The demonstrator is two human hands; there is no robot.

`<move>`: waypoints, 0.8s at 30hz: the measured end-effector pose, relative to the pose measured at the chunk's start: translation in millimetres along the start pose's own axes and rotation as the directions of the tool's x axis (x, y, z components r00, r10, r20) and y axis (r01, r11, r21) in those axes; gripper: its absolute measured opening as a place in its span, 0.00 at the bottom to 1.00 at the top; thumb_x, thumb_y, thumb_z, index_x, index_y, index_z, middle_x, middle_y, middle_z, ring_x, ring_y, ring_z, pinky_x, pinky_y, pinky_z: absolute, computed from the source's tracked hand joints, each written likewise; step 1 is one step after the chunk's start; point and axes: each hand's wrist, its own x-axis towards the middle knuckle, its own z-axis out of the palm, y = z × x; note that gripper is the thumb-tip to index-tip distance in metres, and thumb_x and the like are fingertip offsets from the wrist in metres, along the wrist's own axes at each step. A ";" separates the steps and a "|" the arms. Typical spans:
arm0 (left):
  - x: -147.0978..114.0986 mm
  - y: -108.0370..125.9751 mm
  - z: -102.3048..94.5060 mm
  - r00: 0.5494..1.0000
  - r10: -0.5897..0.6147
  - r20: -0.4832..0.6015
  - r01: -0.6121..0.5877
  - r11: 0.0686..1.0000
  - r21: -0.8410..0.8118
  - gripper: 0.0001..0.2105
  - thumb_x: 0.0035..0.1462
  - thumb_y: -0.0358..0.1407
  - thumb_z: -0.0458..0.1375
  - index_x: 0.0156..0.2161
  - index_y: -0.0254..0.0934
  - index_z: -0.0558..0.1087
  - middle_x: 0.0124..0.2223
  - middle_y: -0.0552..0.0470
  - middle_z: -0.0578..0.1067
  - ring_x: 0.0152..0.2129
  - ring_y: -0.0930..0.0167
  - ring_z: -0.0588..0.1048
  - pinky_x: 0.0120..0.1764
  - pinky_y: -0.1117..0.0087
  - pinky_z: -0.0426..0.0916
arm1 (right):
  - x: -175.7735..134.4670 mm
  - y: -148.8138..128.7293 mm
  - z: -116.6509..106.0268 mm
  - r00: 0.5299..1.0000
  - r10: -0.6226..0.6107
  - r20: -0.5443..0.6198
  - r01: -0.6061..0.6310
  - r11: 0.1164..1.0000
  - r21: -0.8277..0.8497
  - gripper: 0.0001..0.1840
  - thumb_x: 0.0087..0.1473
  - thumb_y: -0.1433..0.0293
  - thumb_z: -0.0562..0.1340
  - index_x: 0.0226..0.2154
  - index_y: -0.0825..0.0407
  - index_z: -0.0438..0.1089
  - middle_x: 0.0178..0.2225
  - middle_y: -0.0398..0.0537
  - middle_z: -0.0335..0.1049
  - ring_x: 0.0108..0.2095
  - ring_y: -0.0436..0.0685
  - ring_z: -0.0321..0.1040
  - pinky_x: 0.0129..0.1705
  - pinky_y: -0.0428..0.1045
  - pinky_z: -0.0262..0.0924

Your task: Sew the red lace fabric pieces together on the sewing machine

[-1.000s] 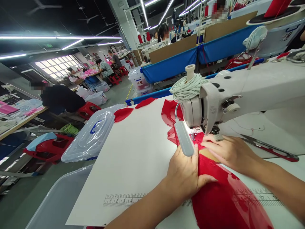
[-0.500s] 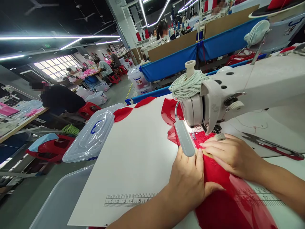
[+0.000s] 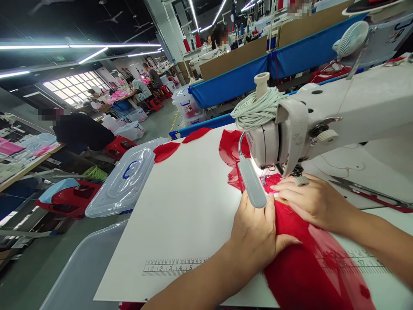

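Observation:
Red sheer fabric point(image 3: 300, 267) lies under the sewing machine head point(image 3: 264, 146) and spreads down toward me. My left hand point(image 3: 254, 228) rests flat on its left edge, open, thumb stretched to the right; the grey lamp point(image 3: 253, 183) partly hides its fingertips. To the right of the needle area, my right hand point(image 3: 309, 202) is closed on the fabric, fingers close together and pointing left. A narrow yellowish strip point(image 3: 281, 199) shows beside the right fingers. The needle and presser foot are mostly hidden.
Thread snips point(image 3: 371, 193) lie right of my right hand. Red fabric pieces point(image 3: 166, 152) lie at the white table's point(image 3: 174, 206) far edge. A lidded clear box point(image 3: 124, 176) stands left. Printed ruler marks point(image 3: 176, 267) run near the front. Other people sit at tables beyond.
The view has shifted slightly, so the machine appears a little farther right. Both hands stay on the red fabric in nearly the same pose.

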 end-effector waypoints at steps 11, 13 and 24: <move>-0.4 -2.0 -5.6 0.998 -0.007 0.061 0.007 1.000 0.000 0.43 0.63 0.65 0.33 0.52 0.28 0.72 0.51 0.31 0.76 0.46 0.56 0.77 0.46 0.58 0.71 | -4.4 1.4 3.0 1.000 0.025 0.014 -0.025 0.999 0.048 0.17 0.58 0.79 0.52 0.38 0.49 0.74 0.37 0.51 0.78 0.42 0.61 0.71 0.45 0.57 0.65; -0.3 -2.6 -5.9 0.997 -0.002 0.072 0.001 1.000 0.012 0.43 0.62 0.65 0.33 0.51 0.28 0.73 0.51 0.31 0.76 0.47 0.55 0.77 0.46 0.58 0.71 | -4.4 1.8 2.8 1.000 0.018 0.014 -0.019 0.998 0.053 0.18 0.58 0.80 0.52 0.38 0.49 0.74 0.38 0.52 0.77 0.42 0.61 0.71 0.45 0.57 0.64; 0.9 -3.2 -4.5 0.998 0.007 0.062 -0.008 1.000 0.011 0.43 0.62 0.66 0.36 0.53 0.27 0.72 0.50 0.31 0.76 0.48 0.53 0.76 0.47 0.55 0.70 | -6.9 2.3 6.0 0.999 0.040 0.001 -0.040 0.998 0.042 0.18 0.57 0.81 0.52 0.36 0.49 0.75 0.40 0.52 0.78 0.44 0.62 0.72 0.46 0.58 0.65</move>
